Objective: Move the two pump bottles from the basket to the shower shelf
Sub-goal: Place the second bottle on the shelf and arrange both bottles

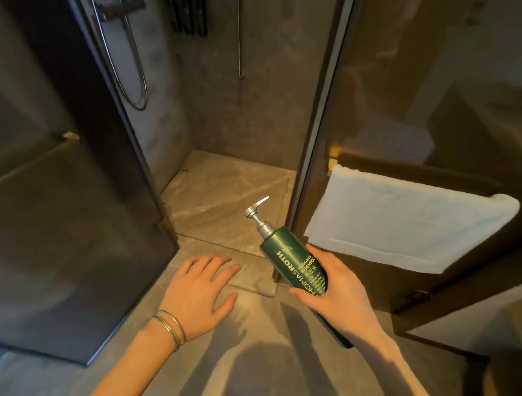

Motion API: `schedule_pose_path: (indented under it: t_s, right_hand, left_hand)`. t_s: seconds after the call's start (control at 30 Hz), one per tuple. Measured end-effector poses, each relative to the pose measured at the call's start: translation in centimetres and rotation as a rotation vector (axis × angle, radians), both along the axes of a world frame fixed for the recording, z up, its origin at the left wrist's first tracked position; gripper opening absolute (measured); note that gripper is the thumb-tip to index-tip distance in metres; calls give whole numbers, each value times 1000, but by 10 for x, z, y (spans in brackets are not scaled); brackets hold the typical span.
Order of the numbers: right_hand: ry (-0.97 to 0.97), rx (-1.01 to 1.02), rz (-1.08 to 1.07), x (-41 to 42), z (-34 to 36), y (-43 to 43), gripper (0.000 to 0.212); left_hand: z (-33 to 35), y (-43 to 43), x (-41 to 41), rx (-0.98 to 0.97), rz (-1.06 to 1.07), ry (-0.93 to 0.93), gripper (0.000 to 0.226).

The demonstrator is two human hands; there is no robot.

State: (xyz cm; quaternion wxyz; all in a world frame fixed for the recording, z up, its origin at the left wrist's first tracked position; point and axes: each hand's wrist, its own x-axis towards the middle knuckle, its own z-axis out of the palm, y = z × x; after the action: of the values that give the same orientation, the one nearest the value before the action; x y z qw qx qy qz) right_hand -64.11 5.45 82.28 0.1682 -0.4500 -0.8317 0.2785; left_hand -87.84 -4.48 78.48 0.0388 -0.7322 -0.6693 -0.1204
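My right hand (pixel 336 294) grips a dark green pump bottle (pixel 284 249) with a silver pump head, tilted so that the nozzle points up and left toward the shower opening. White lettering runs along its side. My left hand (pixel 200 288) hovers flat over the floor at the shower threshold, fingers apart, holding nothing; thin bangles sit on its wrist. A dark slatted rack (pixel 187 12) hangs high on the shower's back wall. The basket and a second pump bottle are out of view.
The open shower stall has a stone floor (pixel 224 196). A dark glass door (pixel 59 204) stands open on the left. A glass panel on the right carries a white towel (pixel 402 222) on a rail. A shower hose (pixel 133 72) loops down the left wall.
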Motion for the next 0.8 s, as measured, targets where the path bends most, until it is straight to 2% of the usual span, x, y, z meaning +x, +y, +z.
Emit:
schedule_pose_path:
  t_s: [0.3,0.57,0.8]
  right_hand:
    - [212,74,74,-116,28,36,78]
    - [167,66,154,-179,17,113,79]
    - [233,122,239,-249,49,222,76]
  left_hand:
    - [24,26,-100,62,46,34,45]
    - [20,74,-148,7,173,64,48]
    - [53,168,-198,101,273,119,49]
